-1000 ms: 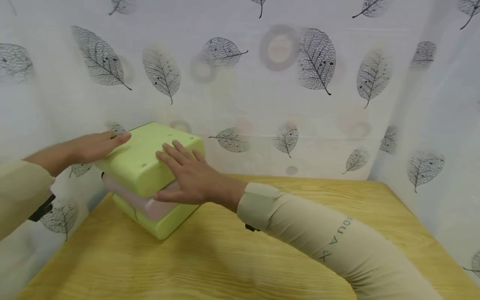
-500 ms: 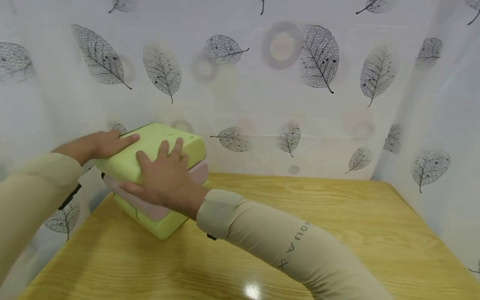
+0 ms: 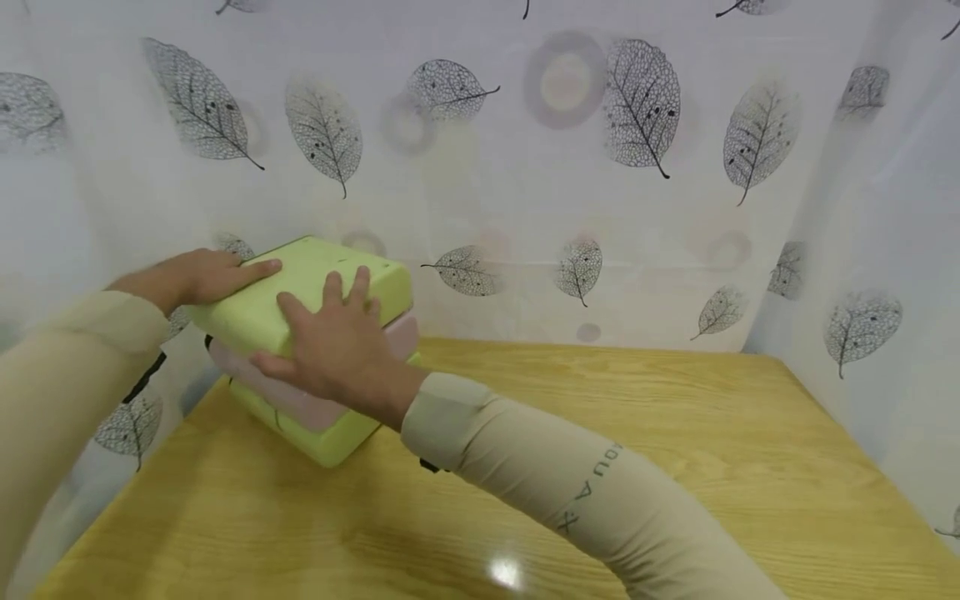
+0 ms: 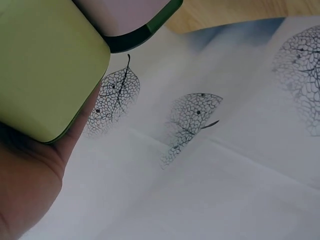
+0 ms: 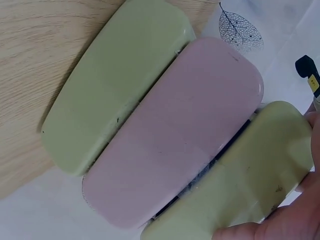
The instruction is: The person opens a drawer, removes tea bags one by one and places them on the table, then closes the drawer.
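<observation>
A yellow-green box (image 3: 311, 254) with rounded corners lies on top of a pink box (image 3: 311, 408), which lies on another yellow-green box (image 3: 330, 446) on the table. My left hand (image 3: 202, 277) touches the top box at its left edge, thumb on the upper face; in the left wrist view, the hand (image 4: 30, 185) lies along that box's side. Fingers spread, my right hand (image 3: 337, 346) rests over the box's near edge, its thumb lower on the front. The right wrist view shows gaps between the pink box (image 5: 175, 130) and both green ones. Contents cannot be seen.
The wooden table (image 3: 600, 433) extends to the right and front of the stack. A white curtain (image 3: 480, 192) printed with leaves hangs behind and at both sides. The stack stands near the table's left edge, close to the curtain.
My right hand has moved left along the near edge of the top box, and my left hand a little right onto its upper face. The stack shows no clear movement.
</observation>
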A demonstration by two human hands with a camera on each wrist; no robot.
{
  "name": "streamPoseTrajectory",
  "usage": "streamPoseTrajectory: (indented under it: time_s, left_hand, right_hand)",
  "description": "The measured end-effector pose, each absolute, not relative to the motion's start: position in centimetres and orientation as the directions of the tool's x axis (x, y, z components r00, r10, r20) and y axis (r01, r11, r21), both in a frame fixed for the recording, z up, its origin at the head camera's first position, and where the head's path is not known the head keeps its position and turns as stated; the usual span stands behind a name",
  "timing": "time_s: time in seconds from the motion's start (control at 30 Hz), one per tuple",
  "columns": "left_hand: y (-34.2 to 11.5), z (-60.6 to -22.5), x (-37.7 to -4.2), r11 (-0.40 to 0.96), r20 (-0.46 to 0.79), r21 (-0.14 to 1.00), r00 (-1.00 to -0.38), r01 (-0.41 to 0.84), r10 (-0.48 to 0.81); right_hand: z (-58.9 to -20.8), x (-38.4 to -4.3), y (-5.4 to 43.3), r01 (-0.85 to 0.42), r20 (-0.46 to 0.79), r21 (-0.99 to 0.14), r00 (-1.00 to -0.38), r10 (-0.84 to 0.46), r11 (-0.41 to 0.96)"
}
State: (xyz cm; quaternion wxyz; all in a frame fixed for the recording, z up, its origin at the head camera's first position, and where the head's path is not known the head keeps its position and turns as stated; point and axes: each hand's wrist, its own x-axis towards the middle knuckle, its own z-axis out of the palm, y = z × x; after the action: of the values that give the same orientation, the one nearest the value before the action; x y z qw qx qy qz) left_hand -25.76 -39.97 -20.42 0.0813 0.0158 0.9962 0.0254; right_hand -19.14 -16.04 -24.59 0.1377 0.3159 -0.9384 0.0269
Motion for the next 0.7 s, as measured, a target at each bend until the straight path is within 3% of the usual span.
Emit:
streamPoseTrajectory:
  time_s: [0.2, 0.3, 0.5, 0.7]
  left_hand:
    - [-40.1, -20.3, -25.9, 0.997, -0.141, 0.06, -0.989, 0.041, 0.049]
    - [-40.6, -20.5, -25.9, 0.991, -0.153, 0.134, -0.987, 0.022, 0.042]
    - [-41.4, -20.9, -25.8, 0.864, -0.405, 0.482, -0.912, -0.149, 0.069]
    - [-41.1, -20.4, -25.6, 0.767, -0.57, 0.582, -0.808, -0.271, 0.148]
  right_hand:
    - [-24.9, -19.4, -15.4, -0.614, 0.302, 0.05, -0.743, -0.598, 0.788]
    - [-24.9, -19.5, -15.3, -0.622, 0.308, 0.06, -0.733, -0.607, 0.781]
    - [-25.0, -20.3, -14.3, -0.665, 0.29, 0.025, -0.709, -0.642, 0.746]
    - [-25.0, -21.8, -12.0, -0.71, 0.285, -0.026, -0.679, -0.676, 0.703]
